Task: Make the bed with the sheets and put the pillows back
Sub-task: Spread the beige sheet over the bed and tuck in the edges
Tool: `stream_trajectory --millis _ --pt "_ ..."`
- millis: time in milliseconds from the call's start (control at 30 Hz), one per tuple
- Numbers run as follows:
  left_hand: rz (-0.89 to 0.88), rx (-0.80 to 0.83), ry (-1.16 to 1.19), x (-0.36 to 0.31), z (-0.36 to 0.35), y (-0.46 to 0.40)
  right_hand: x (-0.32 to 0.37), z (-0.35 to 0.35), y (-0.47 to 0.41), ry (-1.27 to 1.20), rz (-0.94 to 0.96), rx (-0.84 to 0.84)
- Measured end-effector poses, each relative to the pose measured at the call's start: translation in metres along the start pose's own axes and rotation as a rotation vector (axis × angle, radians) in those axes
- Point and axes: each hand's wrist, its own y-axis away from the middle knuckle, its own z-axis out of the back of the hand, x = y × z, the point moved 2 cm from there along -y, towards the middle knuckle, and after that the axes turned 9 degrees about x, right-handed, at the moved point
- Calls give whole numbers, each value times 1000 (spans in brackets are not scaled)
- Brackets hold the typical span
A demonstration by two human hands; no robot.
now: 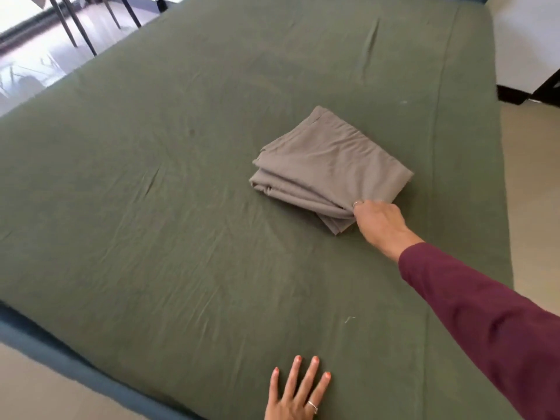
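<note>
Right hand point(377, 221) pinching near corner of folded grey sheet point(328, 168) (soft, light, likely to unfurl); left hand point(298, 392) flat, fingers spread, on green bed point(151, 222).

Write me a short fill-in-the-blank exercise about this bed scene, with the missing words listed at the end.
1. The right hand grips a corner of the folded ____ sheet.
2. The left hand lies flat with its fingers ____ on the bed.
3. The bed is covered with a ____ sheet.
4. The sleeve on the right arm is ____.

Missing words: grey; spread; green; maroon
</note>
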Motion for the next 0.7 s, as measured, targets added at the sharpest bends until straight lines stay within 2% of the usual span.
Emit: stream_trajectory --millis 67,100,167,200,233,367,467,500,633,700 --pt "29 174 204 -14 11 17 -13 11 41 -16 39 14" --pt "28 185 238 -16 22 20 -22 19 65 -34 55 26" --pt "175 212 239 -17 43 40 -37 36 115 -51 82 38" --pt "250 161 299 -13 42 53 -45 47 143 -55 91 36" --pt "320 225 366 -14 45 65 -52 56 170 -64 106 31" --pt "509 220 607 -38 61 104 -64 71 286 -208 207 74" --pt "563 239 534 -78 74 131 -62 58 346 -336 298 137" --pt "608 235 514 -88 82 133 -60 52 355 -375 303 143" --pt "620 18 598 -123 110 138 -54 33 384 -510 324 96" --pt "627 -22 519 -132 127 138 -61 32 387 -545 311 58"
